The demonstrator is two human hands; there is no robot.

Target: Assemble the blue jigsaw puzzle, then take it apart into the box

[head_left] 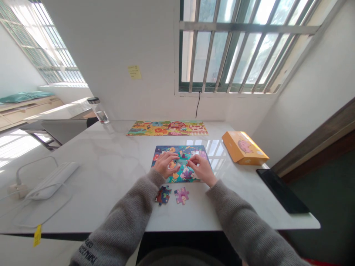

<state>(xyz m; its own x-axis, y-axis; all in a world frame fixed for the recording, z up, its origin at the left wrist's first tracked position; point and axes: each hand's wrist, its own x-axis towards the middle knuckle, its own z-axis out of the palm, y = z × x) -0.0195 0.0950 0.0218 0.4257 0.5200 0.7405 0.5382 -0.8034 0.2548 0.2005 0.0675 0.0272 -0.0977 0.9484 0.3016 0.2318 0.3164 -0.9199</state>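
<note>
A colourful jigsaw puzzle [174,178] in blue and teal lies on the white table in front of me. My left hand [166,164] rests over its left half, fingers stretched out and a little apart. Over the right half, my right hand [200,167] is closed in a pinch, thumb and index finger together near the puzzle's middle. Whatever sits between those fingertips is too small to make out. Two loose pieces lie close to the puzzle's near edge: a dark blue and red puzzle piece [163,195] and a pink-purple puzzle piece [182,195].
Behind the puzzle, a long farm-animal picture strip [166,128] lies by the wall. An orange box [244,147] and a black flat object [283,190] are at the right. Leftward are a glass bottle [99,111] and a white power strip [54,181] with cables.
</note>
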